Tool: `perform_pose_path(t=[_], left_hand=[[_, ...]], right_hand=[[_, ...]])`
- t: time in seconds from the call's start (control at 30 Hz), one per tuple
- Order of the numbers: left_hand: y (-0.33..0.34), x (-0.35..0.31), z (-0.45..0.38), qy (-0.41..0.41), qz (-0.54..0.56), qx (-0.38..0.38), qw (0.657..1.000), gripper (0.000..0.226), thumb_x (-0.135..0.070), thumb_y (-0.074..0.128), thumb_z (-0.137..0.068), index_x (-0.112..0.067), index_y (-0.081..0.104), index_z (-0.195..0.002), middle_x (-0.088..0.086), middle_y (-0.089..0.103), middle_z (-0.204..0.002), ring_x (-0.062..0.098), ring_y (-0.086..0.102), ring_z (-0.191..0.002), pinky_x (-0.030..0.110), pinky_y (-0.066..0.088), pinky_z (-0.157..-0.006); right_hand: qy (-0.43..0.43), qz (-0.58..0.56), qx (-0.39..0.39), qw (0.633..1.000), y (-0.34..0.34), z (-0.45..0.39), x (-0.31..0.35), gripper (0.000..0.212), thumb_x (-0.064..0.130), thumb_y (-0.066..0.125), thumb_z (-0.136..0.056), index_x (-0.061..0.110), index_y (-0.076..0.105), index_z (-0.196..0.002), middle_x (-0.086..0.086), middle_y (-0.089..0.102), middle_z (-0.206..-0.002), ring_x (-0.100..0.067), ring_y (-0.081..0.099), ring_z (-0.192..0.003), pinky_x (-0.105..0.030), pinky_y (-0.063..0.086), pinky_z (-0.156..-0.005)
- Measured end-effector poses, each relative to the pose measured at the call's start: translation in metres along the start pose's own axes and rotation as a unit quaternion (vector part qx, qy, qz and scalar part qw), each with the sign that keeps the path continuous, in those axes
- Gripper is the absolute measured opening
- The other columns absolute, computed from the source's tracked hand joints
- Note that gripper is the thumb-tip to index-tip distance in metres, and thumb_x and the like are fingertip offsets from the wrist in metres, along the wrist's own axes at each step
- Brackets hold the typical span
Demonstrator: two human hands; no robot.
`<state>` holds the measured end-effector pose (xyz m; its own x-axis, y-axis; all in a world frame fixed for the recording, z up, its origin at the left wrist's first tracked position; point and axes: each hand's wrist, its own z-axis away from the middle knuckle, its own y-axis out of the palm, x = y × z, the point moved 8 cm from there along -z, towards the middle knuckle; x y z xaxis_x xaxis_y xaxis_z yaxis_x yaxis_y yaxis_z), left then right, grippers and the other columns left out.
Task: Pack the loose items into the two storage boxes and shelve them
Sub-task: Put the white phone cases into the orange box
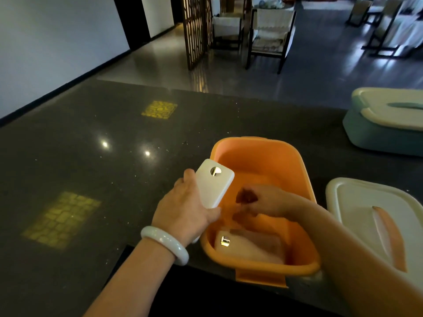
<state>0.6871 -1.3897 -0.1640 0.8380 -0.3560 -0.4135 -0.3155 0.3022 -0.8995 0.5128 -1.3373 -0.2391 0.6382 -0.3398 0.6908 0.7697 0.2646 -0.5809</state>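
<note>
Left hand (pixel 185 209) grips white case (pixel 214 183) over left rim of orange box (pixel 297 170), near table's front edge. Right hand (pixel 263 202) inside box pinches small dark item (pixel 246 196). Risks: case slipping outside rim; box sits close to edge, nudge could tip it. Teal box (pixel 375 138) at right edge, lidded.

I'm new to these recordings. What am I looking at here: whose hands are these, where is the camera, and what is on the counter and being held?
No machine here: a person works bare-handed, filmed by one wide-angle camera on their head looking down. The left hand, wearing a pale bangle, grips a flat white case at the rim of an open orange storage box on a dark stone counter. The right hand reaches inside the box; what it holds is too blurred to tell. A pale item with a metal clasp lies inside. The box's white lid rests alongside; a lidded teal box stands farther back.
</note>
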Motion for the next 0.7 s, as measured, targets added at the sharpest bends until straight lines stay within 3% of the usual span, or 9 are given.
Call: perform_pose_path(t=[0.07, 0.13, 0.3, 0.37, 0.5, 0.63, 0.7], left_hand=[[-0.003, -0.004, -0.004, -0.002, 0.019, -0.017, 1.0, 0.082, -0.05, 0.077, -0.07, -0.028, 0.023, -0.128, -0.002, 0.047, -0.121, 0.021, 0.055, -0.108, 0.035, 0.052, -0.083], [-0.007, -0.012, -0.008, 0.002, 0.042, -0.038, 0.998, 0.08, -0.048, 0.078, -0.07, -0.028, 0.024, -0.127, -0.002, 0.047, -0.12, 0.02, 0.056, -0.106, 0.032, 0.051, -0.078], [-0.006, -0.037, -0.018, 0.041, 0.125, -0.039, 0.991, 0.078, -0.043, 0.081, -0.07, -0.027, 0.029, -0.126, -0.003, 0.046, -0.12, 0.017, 0.055, -0.103, 0.027, 0.048, -0.07], [-0.003, -0.041, -0.023, 0.034, 0.187, -0.001, 0.982, 0.074, -0.042, 0.078, -0.075, -0.027, 0.032, -0.131, -0.005, 0.045, -0.123, 0.013, 0.053, -0.103, 0.025, 0.046, -0.072], [0.002, -0.037, -0.03, 0.008, 0.317, 0.07, 0.946, 0.025, -0.038, 0.06, -0.092, -0.024, 0.056, -0.113, -0.003, 0.065, -0.108, 0.013, 0.063, -0.097, 0.041, 0.053, -0.088], [0.012, -0.032, -0.024, -0.055, 0.485, 0.074, 0.87, 0.023, -0.023, 0.066, -0.089, -0.021, 0.059, -0.111, 0.003, 0.071, -0.105, 0.021, 0.069, -0.095, 0.048, 0.056, -0.085], [0.017, -0.033, -0.021, -0.076, 0.534, 0.059, 0.84, 0.027, -0.018, 0.069, -0.087, -0.021, 0.057, -0.112, 0.004, 0.07, -0.106, 0.023, 0.068, -0.096, 0.049, 0.056, -0.084]], right_hand=[[-0.042, -0.152, -0.064, 0.985, -0.021, 0.008, 0.014, 0.031, 0.046, 0.061, -0.086, 0.028, 0.062, -0.112, 0.009, 0.07, -0.102, -0.01, 0.069, -0.092, -0.03, 0.056, -0.082], [-0.079, -0.277, -0.064, 0.955, -0.029, 0.018, 0.029, 0.039, 0.05, 0.058, -0.081, 0.026, 0.065, -0.111, 0.005, 0.072, -0.103, -0.013, 0.069, -0.096, -0.029, 0.057, -0.08], [-0.124, -0.41, -0.06, 0.902, -0.031, 0.024, 0.054, 0.03, 0.032, 0.06, -0.088, 0.031, 0.061, -0.118, 0.002, 0.07, -0.113, -0.019, 0.068, -0.103, -0.031, 0.057, -0.077], [-0.128, -0.407, -0.104, 0.898, -0.039, 0.025, 0.053, 0.024, 0.023, 0.057, -0.094, 0.033, 0.062, -0.115, 0.003, 0.071, -0.109, -0.017, 0.069, -0.098, -0.031, 0.057, -0.074], [-0.128, -0.353, -0.139, 0.916, -0.048, 0.03, 0.051, 0.023, 0.022, 0.055, -0.095, 0.035, 0.062, -0.112, 0.009, 0.072, -0.105, -0.012, 0.07, -0.096, -0.024, 0.057, -0.067], [-0.1, -0.265, -0.191, 0.94, -0.055, 0.034, 0.046, 0.015, 0.033, 0.062, -0.09, 0.042, 0.061, -0.103, 0.023, 0.07, -0.096, -0.003, 0.068, -0.09, -0.02, 0.057, -0.067], [-0.065, -0.149, -0.191, 0.968, -0.05, 0.035, 0.047, 0.034, 0.045, 0.071, -0.08, 0.044, 0.055, -0.11, 0.024, 0.065, -0.1, 0.0, 0.062, -0.093, -0.016, 0.051, -0.068]])
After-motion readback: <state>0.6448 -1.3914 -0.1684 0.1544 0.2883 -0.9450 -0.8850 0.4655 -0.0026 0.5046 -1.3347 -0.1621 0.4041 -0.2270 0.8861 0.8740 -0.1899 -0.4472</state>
